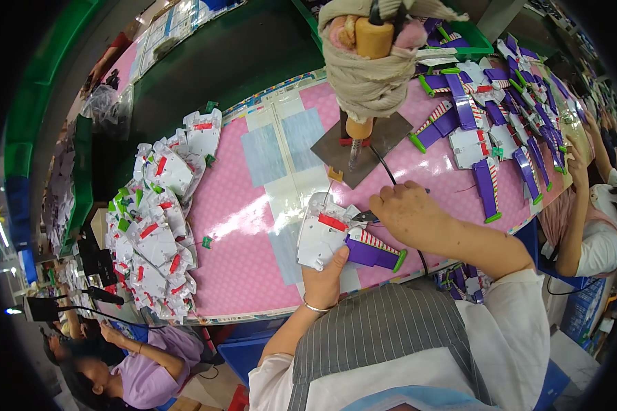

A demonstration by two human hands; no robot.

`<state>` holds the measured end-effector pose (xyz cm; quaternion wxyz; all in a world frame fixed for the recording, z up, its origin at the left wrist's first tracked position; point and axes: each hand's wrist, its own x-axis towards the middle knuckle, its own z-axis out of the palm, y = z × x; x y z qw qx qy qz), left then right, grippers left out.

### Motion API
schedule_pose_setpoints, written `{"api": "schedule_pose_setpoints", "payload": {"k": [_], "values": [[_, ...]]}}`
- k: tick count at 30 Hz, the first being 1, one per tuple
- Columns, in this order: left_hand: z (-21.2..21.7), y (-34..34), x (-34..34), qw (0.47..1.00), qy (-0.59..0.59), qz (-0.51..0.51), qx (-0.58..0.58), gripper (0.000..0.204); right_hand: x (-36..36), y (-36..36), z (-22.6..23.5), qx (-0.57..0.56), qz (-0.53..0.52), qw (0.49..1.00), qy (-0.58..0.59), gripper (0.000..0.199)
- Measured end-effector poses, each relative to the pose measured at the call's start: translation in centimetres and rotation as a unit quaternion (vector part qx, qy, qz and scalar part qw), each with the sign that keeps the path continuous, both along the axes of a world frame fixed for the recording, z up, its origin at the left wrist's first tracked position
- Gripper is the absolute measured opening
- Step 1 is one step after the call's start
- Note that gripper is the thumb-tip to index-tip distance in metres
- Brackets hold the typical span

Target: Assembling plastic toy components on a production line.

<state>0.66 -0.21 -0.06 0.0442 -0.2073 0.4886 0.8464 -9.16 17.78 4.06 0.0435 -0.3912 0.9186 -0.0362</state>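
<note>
Left grip (324, 274) clamped on white toy part (322, 236) with purple wing (373, 252), low centre of pink tabletop (233, 226). Right grip (411, 212) closed on small dark tool (365, 217), tip touching part. White pieces (154, 226) heaped at nine o'clock, purple ones (500, 116) at two.

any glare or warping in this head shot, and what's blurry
Head view: a bright glare patch lies on the pink table cover; the fisheye bends the table's edges and blackens the corners; the cloth-wrapped tool near the lens looks soft; the left hand and right hand are fairly sharp.
</note>
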Motion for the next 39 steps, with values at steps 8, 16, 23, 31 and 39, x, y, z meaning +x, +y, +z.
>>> {"api": "schedule_pose_setpoints", "payload": {"k": [8,16,23,31,39], "values": [[0.2,-1.8,-4.2,0.991,-0.053,-0.101,0.076,0.044,-4.0,0.6,-3.5,-0.090,0.011,0.994,0.067,0.009],[0.8,-0.2,-7.3,0.992,-0.014,-0.065,0.106,0.040,-6.2,1.5,-3.2,-0.109,-0.052,0.992,-0.033,0.010],[1.5,0.3,-8.0,0.995,0.013,-0.059,0.074,0.041,-7.1,1.4,-1.8,-0.061,-0.079,0.985,-0.143,0.020],[1.9,0.9,-7.9,0.995,0.009,-0.027,0.092,0.044,-7.1,1.3,-1.5,-0.048,-0.081,0.985,-0.145,0.022],[1.9,1.4,-7.6,0.996,0.005,-0.009,0.093,0.044,-6.9,1.4,-1.6,-0.053,-0.081,0.986,-0.135,0.021]]}}
